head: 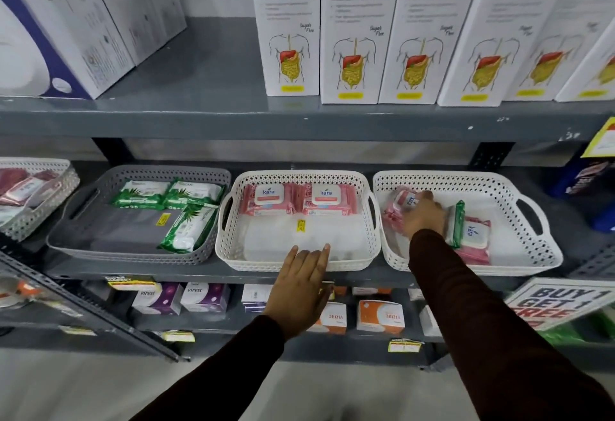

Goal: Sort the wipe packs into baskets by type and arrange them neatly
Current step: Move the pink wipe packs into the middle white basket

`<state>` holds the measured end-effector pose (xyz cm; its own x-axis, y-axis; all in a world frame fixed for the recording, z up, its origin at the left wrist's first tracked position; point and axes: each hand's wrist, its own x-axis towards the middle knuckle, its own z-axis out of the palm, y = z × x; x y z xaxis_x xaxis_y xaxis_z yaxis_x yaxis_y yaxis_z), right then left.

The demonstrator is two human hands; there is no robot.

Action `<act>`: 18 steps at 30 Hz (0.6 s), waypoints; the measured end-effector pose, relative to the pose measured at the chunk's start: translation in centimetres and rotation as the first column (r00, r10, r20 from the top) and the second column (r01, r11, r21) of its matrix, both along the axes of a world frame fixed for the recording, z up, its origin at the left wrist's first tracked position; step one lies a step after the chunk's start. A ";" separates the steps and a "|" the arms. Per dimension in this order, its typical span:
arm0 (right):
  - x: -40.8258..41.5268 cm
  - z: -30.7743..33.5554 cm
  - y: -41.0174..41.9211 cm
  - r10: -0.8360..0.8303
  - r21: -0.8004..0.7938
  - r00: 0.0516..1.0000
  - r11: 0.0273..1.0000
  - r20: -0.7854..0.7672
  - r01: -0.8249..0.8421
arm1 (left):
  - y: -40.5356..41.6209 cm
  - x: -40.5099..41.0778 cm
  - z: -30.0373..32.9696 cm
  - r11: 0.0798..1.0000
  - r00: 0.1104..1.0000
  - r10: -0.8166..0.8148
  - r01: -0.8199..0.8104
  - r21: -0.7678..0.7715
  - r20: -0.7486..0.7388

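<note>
Three baskets stand side by side on the middle shelf. The grey basket (66, 221) holds three green wipe packs (188, 226). The middle white basket (229, 221) has two pink kara packs (269, 199) lying flat at its back. The right white basket (532, 244) holds pink kara packs (472, 234) and one green pack (456, 224) standing on edge. My left hand (304, 284) rests open on the front rim of the middle basket. My right hand (424, 214) is inside the right basket, fingers closed on a pink pack (404, 199) at its left end.
Tall white vizyme boxes (359, 31) fill the upper shelf, with purple-and-white boxes (60, 27) to the left. Another white basket (36, 207) with dark red packs sits at the far left. Small boxes (379, 315) line the lower shelf. A promotional sign (559, 300) hangs at the right.
</note>
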<state>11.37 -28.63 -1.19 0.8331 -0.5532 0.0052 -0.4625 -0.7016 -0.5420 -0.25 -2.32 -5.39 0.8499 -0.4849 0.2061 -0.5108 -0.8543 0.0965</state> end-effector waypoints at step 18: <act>0.4 2.1 0.4 -0.134 0.084 0.970 0.989 0.205 0.119 | -0.6 -0.5 0.5 0.979 0.979 0.173 -0.159 0.130 -0.108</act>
